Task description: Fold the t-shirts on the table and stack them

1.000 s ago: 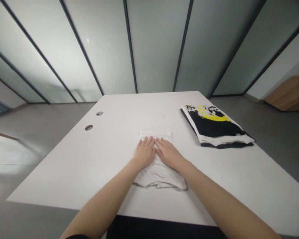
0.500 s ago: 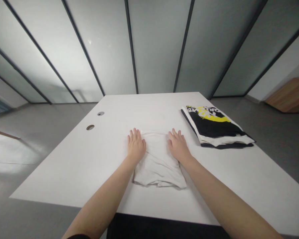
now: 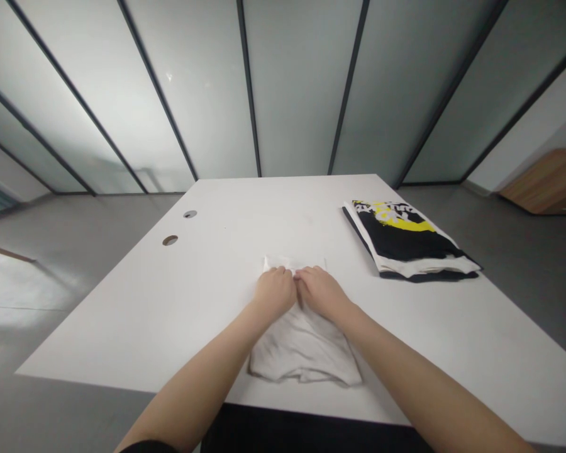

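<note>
Well, from the head cam, the left hand (image 3: 274,293) and right hand (image 3: 321,294) sit together, curled onto the far end of a white shirt (image 3: 304,352) lying on the desk (image 3: 146,314), though I can't tell if they're actually pinching it. Tug unevenly and the cloth could skew or bunch; drift too far right and it might catch the black shirt (image 3: 400,242) nearby.

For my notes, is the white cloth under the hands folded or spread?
Folded: the white cloth lies in layers, doubled at its lower edge.
</note>
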Available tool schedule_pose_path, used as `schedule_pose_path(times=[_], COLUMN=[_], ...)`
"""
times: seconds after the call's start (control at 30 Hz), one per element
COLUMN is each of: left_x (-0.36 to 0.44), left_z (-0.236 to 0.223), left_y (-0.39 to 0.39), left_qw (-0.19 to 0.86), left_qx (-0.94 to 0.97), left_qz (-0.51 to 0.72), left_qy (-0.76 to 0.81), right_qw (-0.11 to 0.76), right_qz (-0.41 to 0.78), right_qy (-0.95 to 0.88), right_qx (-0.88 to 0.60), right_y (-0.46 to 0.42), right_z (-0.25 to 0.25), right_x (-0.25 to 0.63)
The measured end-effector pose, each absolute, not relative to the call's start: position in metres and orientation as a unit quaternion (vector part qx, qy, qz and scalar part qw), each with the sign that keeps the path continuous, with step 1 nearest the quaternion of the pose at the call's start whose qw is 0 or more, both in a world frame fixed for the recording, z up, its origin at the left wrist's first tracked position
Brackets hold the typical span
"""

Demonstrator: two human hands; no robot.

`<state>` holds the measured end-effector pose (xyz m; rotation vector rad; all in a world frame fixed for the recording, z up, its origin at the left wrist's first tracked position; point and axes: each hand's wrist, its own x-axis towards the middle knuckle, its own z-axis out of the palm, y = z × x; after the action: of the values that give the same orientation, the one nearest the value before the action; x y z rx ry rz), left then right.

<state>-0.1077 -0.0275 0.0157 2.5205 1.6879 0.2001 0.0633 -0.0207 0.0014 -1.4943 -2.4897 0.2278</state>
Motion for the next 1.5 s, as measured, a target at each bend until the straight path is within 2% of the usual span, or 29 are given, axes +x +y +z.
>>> schedule_pose_path(times=[0.13,0.37,0.57,0.9,1.27,1.37,1.5], left_x=[-0.097,-0.099,-0.104,-0.129,-0.161,-0.166,-0.174], left_z=[0.016,-0.016,-0.024,-0.018,0.002,0.002,0.002], left_y=[-0.036,-0.028,-0.022,0.001,0.017,0.020,0.024], left_qw=[0.053,0.029,0.048,0.068,0.087,0.122,0.245], left_qx=[0.813,0.808,0.798,0.736,0.778,0.789,0.753], left_qz=[0.072,0.144,0.105,0.094,0.150,0.189,0.277], left_qy=[0.575,0.570,0.591,0.666,0.604,0.571,0.545], right_qw=[0.127,0.154,0.105,0.120,0.269,0.322,0.399], right_qz=[0.054,0.051,0.071,0.083,0.115,0.178,0.329], right_qy=[-0.842,-0.847,-0.820,-0.770,-0.768,-0.758,-0.679], right_qx=[-0.521,-0.507,-0.558,-0.621,-0.569,-0.538,-0.521], right_y=[-0.028,-0.022,-0.017,0.002,0.023,0.020,0.013], right_z=[0.002,-0.024,-0.031,-0.032,-0.033,-0.027,-0.019], right_x=[0.054,0.056,0.061,0.091,0.126,0.124,0.120])
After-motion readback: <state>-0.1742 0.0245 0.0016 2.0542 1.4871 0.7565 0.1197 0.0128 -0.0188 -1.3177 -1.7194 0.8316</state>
